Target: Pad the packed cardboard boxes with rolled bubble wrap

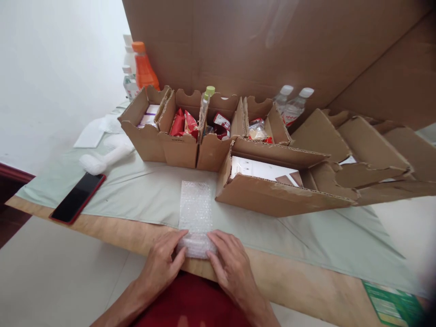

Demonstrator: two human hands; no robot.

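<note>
At the near edge of the table lies a strip of clear bubble wrap (195, 206), its far part flat and its near end rolled into a thick bundle (196, 246). My left hand (165, 254) grips the left end of the roll, thumb on the near side and fingers over the top. On the opposite end, my right hand (231, 261) holds the roll the same way. Whether anything is wrapped inside the layers I cannot tell.
Several cardboard bins (180, 150) with packets stand behind. A longer box (282, 195) holding a white carton (262, 170) sits to the right. A phone (78, 198) and white wrapped bundles (107, 156) lie left. Bottles (146, 68) stand at the back.
</note>
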